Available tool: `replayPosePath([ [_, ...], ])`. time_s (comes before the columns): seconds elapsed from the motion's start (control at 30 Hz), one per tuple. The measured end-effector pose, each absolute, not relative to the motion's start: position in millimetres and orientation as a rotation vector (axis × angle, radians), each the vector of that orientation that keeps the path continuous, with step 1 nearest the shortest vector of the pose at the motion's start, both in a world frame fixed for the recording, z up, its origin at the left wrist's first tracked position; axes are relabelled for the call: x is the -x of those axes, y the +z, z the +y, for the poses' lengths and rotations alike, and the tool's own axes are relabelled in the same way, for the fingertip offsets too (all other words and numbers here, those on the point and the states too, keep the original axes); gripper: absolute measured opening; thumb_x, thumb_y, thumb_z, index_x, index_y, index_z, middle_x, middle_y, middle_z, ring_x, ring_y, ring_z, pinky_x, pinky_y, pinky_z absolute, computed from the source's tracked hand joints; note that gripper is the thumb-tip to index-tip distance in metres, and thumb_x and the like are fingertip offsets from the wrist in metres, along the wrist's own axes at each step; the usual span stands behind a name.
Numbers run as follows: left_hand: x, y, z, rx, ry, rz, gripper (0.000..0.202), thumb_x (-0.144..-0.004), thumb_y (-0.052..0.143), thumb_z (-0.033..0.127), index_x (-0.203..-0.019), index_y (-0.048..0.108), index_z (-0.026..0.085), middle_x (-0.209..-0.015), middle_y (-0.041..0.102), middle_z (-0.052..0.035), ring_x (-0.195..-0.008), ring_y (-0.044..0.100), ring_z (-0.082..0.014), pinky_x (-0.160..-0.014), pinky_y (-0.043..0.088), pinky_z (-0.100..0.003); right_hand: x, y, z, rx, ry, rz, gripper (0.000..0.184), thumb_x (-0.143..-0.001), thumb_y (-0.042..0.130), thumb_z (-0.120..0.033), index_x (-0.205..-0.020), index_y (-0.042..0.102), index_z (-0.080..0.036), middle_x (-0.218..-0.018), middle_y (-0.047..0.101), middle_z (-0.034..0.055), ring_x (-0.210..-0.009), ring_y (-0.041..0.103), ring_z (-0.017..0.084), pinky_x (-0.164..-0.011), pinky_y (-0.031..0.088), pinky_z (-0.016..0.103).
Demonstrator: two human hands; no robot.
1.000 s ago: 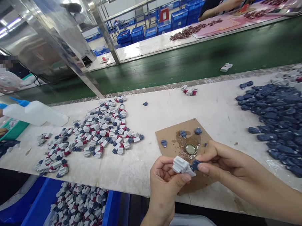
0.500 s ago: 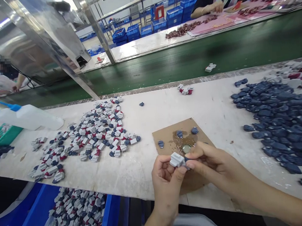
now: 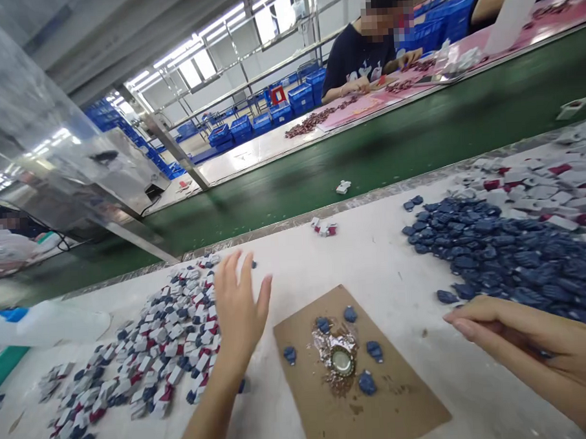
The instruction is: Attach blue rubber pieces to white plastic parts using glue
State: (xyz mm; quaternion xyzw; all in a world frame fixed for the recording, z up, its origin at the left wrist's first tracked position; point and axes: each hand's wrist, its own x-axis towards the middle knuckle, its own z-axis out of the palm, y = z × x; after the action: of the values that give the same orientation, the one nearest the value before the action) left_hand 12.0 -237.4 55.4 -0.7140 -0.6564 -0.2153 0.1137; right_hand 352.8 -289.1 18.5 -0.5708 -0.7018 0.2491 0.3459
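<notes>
My left hand [image 3: 241, 306] is raised with fingers spread and nothing in them, at the right side of a heap of small grey, dark red and dark blue pieces [image 3: 174, 335]. My right hand [image 3: 536, 351] is at the near edge of a pile of dark blue moulded pieces [image 3: 498, 239]. Its thumb and forefinger are pressed together; I cannot make out anything between them. Between the hands lies a brown board [image 3: 315, 400]. On it a bottle cap [image 3: 342, 361] sits in a wet, shiny patch, with several dark blue pieces [image 3: 367, 382] around it.
Grey and red pieces [image 3: 558, 185] lie beyond the blue pile. A small grey-red cluster [image 3: 324, 227] lies near the green conveyor belt [image 3: 282, 193], which carries another piece [image 3: 343, 187]. A white bottle [image 3: 49, 324] lies at left. Across the belt, a person [image 3: 358, 61] works.
The hands have parted: the left to the heap at left, the right to the blue pile. The grey piece with blue part they held is no longer seen in them. The view has tilted up.
</notes>
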Motion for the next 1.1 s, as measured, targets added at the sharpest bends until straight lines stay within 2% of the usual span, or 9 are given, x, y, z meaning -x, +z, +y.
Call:
replayPosePath([
  [0.03,-32,62,-200,2.261,-0.560,-2.011,0.047,-0.098,0.045,0.030,-0.139,0.046,0.008,-0.146,0.046,-0.0225,-0.139,0.034,-0.0331,-0.116,0.024,-0.052,-363,20,-282,1.484,0.574,-1.907,0.028,-0.090,0.055,-0.048,-0.069,0.061,-0.029,-0.062,0.064,0.0020,-0.052,0.061,0.019,-0.045,0.046,0.029],
  [0.13,-95,67,-92,2.436,-0.470,-2.076,0.043,-0.098,0.046,0.032,-0.137,0.049,0.014,-0.141,0.054,-0.0160,-0.130,0.048,-0.0266,-0.108,0.041,-0.041,-390,31,-236,1.518,0.306,-2.165,0.044,-0.091,0.048,-0.052,-0.056,0.049,-0.024,-0.054,0.057,0.0028,-0.047,0.055,0.018,-0.046,0.041,0.031],
  [0.2,-132,60,-36,2.444,-0.444,-2.156,0.041,-0.096,0.053,0.035,-0.132,0.054,0.017,-0.135,0.058,-0.0137,-0.120,0.057,-0.0269,-0.099,0.048,-0.046,-402,42,-188,1.609,0.166,-2.327,0.033,-0.095,0.043,-0.040,-0.075,0.064,-0.024,-0.080,0.070,0.0071,-0.071,0.066,0.023,-0.057,0.047,0.033],
  [0.27,-160,50,-2,2.418,-0.426,-2.238,0.039,-0.093,0.058,0.036,-0.127,0.056,0.018,-0.130,0.059,-0.0115,-0.111,0.061,-0.0261,-0.093,0.052,-0.049,-408,50,-137,1.730,0.100,-2.441,0.030,-0.095,0.040,-0.024,-0.107,0.068,-0.022,-0.110,0.070,0.0107,-0.100,0.066,0.028,-0.073,0.050,0.035],
  [0.4,-186,30,18,2.406,-0.409,-2.319,0.034,-0.093,0.060,0.033,-0.123,0.059,0.018,-0.126,0.061,-0.0104,-0.107,0.062,-0.0242,-0.089,0.054,-0.046,-404,43,-67,1.807,0.158,-2.559,0.018,-0.095,0.055,-0.028,-0.102,0.068,-0.018,-0.101,0.070,0.0080,-0.090,0.066,0.021,-0.075,0.054,0.035],
  [0.57,-177,37,0,2.507,-0.539,-2.392,0.032,-0.093,0.059,0.033,-0.121,0.060,0.018,-0.125,0.062,-0.0100,-0.106,0.063,-0.0236,-0.089,0.054,-0.046,-388,20,-48,1.865,0.252,-2.576,0.026,-0.095,0.058,-0.036,-0.111,0.063,-0.016,-0.110,0.065,0.0068,-0.093,0.064,0.018,-0.081,0.055,0.038],
  [0.73,-150,63,-62,2.649,-1.095,-2.489,0.025,-0.086,0.068,0.030,-0.107,0.062,0.017,-0.109,0.066,-0.0077,-0.088,0.066,-0.0181,-0.077,0.057,-0.036,-378,33,-59,1.806,0.342,-2.538,0.023,-0.094,0.061,-0.034,-0.108,0.064,-0.015,-0.108,0.066,0.0062,-0.092,0.064,0.018,-0.082,0.055,0.039],
  [0.9,-101,73,-169,2.584,-1.847,-2.693,0.027,-0.078,0.072,0.026,-0.100,0.061,0.016,-0.089,0.068,-0.0056,-0.074,0.071,-0.0160,-0.063,0.055,-0.026,-344,52,-122,1.511,0.539,-2.443,0.025,-0.089,0.053,-0.016,-0.111,0.065,-0.015,-0.096,0.074,0.0081,-0.085,0.070,0.020,-0.078,0.057,0.034],
  [1.1,-51,61,-303,1.766,-2.757,-2.883,0.044,-0.056,0.088,0.036,-0.093,0.072,0.017,-0.082,0.072,-0.0038,-0.070,0.071,-0.0148,-0.057,0.052,-0.020,-283,42,-252,1.083,0.947,-2.314,0.024,-0.089,0.053,-0.034,-0.097,0.072,-0.022,-0.093,0.077,0.0050,-0.076,0.072,0.021,-0.064,0.058,0.032],
])
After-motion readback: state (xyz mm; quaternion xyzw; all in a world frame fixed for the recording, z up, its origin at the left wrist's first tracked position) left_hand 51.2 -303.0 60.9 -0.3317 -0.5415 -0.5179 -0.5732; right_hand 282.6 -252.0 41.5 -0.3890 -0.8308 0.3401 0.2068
